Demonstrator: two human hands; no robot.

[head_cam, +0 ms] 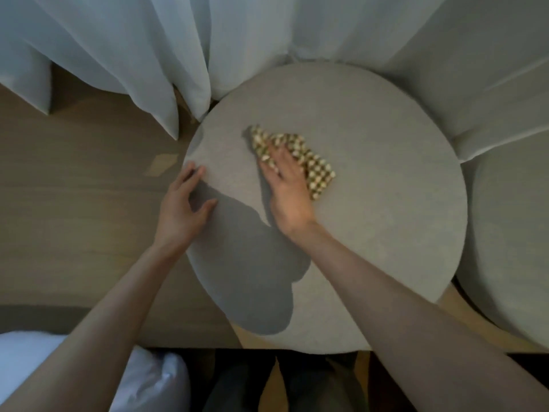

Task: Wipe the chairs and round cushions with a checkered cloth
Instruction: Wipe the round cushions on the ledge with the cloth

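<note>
Checkered cloth (pixel 319 171) under right hand (pixel 286 185), round, felt-like cushion (pixel 386 173)

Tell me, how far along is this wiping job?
Done: nothing shows as finished; wiped fabric looks no different. In hand: the right hand presses the cloth flat near the middle of the cushion, while the left hand rests on its left edge. Left: likely the rest of this cushion, and the second cushion at the right, which no hand touches.

Dim, soft-focus view; arm shadows; edges warped.
</note>
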